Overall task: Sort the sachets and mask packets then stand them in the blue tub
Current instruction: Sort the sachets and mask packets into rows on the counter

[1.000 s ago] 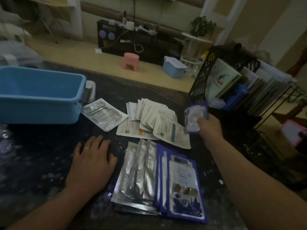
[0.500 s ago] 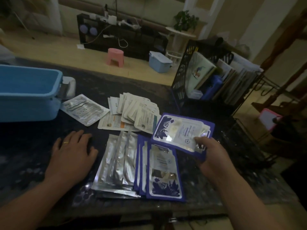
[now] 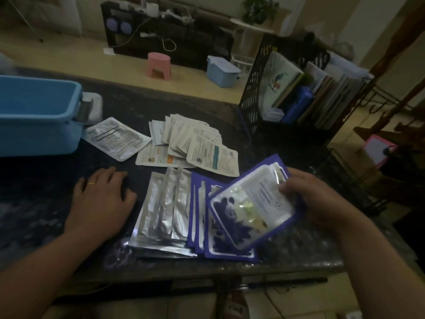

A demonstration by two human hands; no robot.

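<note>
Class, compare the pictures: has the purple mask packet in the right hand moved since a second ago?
Yes. The purple mask packet came away from the black file rack, toward the person, over the purple pile.

The counter [image 3: 36, 203] bore a blue tub [image 3: 34, 134] at ten o'clock, fanned white sachets [image 3: 190, 143] at twelve, silver packets [image 3: 161, 210] at six, a black rack [image 3: 253, 88] at two.

The packet [image 3: 250, 208] in my right hand [image 3: 315, 199] is purple-edged, with a white panel and a dark purple print. My foil packets [image 3: 165, 208] are plain silver, the sachets [image 3: 197, 143] white with teal and orange bands, the tub [image 3: 34, 116] light blue.
</note>
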